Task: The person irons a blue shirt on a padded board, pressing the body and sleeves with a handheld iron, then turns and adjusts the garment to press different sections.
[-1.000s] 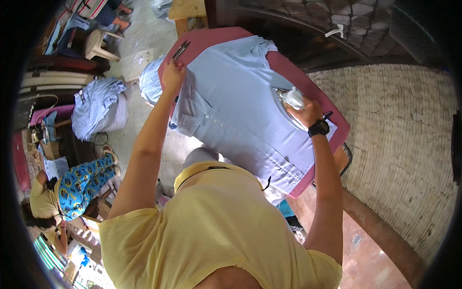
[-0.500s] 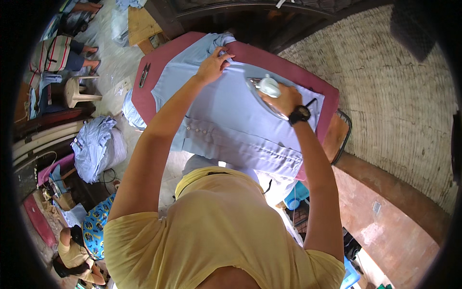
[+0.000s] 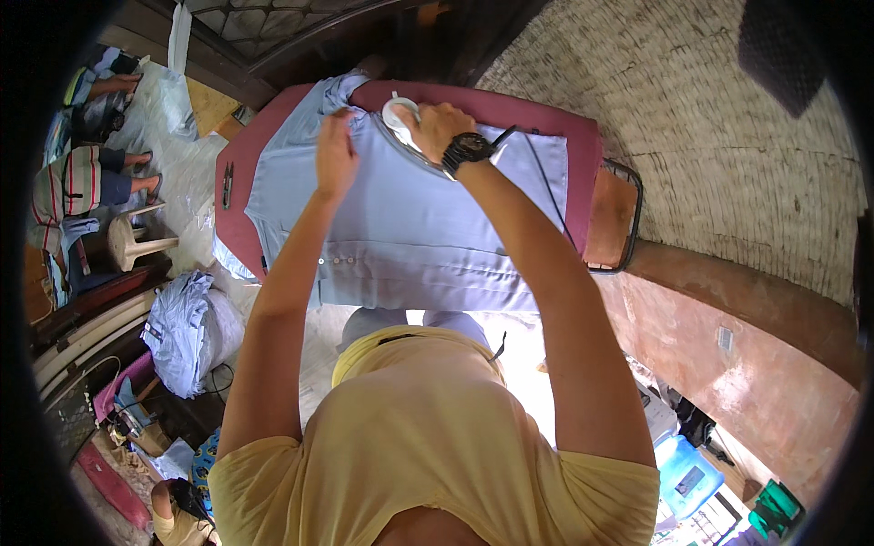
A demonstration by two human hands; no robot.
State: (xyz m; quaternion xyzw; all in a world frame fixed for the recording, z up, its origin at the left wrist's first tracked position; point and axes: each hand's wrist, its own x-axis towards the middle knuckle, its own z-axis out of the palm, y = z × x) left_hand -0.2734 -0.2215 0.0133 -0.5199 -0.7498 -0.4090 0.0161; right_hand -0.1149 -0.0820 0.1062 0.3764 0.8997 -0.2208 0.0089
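A light blue shirt (image 3: 428, 209) lies spread over the maroon ironing board (image 3: 510, 111), its buttons toward me and its sleeve bunched at the far left. My right hand (image 3: 439, 132), with a black watch on the wrist, is wrapped round a white iron (image 3: 401, 114). The iron rests on the far part of the shirt, and its dark cord trails right. My left hand (image 3: 338, 156) is beside the bunched cloth, just left of the iron. Its fingers are blurred, so any grip is unclear. A small dark pair of thread snips (image 3: 227, 186) lies at the board's left end.
A bundle of blue garments (image 3: 177, 332) stands on the left, near a beige stool (image 3: 137, 238). Other people are at the far left and lower left. A metal frame (image 3: 635, 214) sticks out from the board's right end, close to a pinkish wall (image 3: 728, 328).
The iron in my right hand has slid left and away from me across the shirt. My left hand has shifted toward the left within the view. The view has also turned a little.
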